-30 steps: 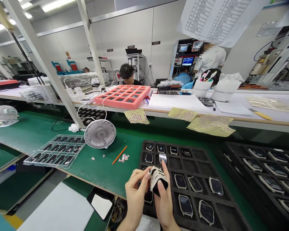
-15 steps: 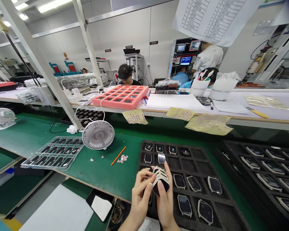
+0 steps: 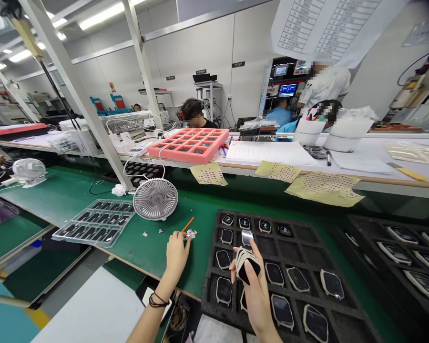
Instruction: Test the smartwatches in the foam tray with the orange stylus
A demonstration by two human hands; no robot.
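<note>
My right hand (image 3: pixel 254 281) is closed around a small stack of smartwatches (image 3: pixel 247 267) with pale frames, held above the black foam tray (image 3: pixel 214 281). Its thumb presses on the dark face of the nearest one. My left hand (image 3: pixel 177 252) is down on the green bench, fingers bent over an orange stick (image 3: pixel 188 224). The stick's lower part is hidden under the fingers. Beside the thumb lies a small heap of white scraps (image 3: pixel 191 234). Several watches sit in the tray's compartments, among them one with a shiny silvery face (image 3: pixel 247 237).
A second tray of watches (image 3: pixel 400 252) stands at the right. A round grey fan (image 3: pixel 155 199) and a clear tray of black parts (image 3: pixel 96 221) lie to the left. Above the bench, a shelf carries a pink foam tray (image 3: pixel 214 152). Other people sit and stand beyond.
My left hand has left the watches and moved left to the orange stick. My right hand keeps the watches. The view has turned slightly left.
</note>
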